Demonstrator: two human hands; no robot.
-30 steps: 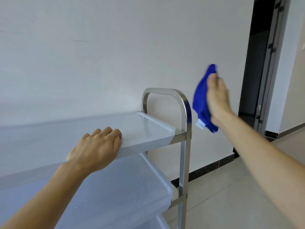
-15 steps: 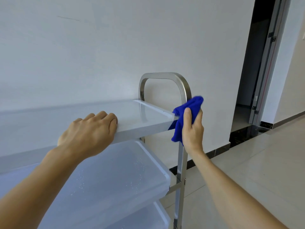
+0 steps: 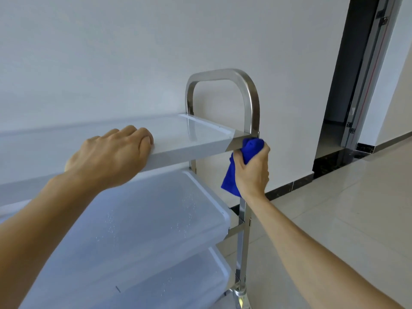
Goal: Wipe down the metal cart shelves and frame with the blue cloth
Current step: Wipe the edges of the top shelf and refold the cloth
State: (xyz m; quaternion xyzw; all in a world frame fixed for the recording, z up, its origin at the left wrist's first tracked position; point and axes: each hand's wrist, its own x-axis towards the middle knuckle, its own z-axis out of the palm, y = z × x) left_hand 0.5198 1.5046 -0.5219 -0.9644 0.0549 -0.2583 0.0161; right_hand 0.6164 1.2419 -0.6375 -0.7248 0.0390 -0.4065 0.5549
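Observation:
A metal cart with white shelves stands against the wall. Its steel frame rises in an arched handle [image 3: 242, 79] at the right end. My right hand [image 3: 253, 172] grips the blue cloth [image 3: 245, 160] around the near upright post, just under the top shelf's corner. Part of the cloth hangs down left of my wrist. My left hand [image 3: 111, 156] rests on the front edge of the top shelf [image 3: 194, 134], fingers curled over the rim. The middle shelf [image 3: 145, 221] carries water droplets. A lower shelf [image 3: 189, 284] shows beneath it.
A white wall runs close behind the cart. A dark open doorway [image 3: 347, 90] with a metal door frame lies to the right. Pale tiled floor [image 3: 334, 219] spreads right of the cart, and a caster wheel [image 3: 239, 295] shows at the post's foot.
My right hand brought the cloth down from the air beside the handle onto the post, then slid it lower, under the top shelf corner. My left hand stayed on the shelf edge.

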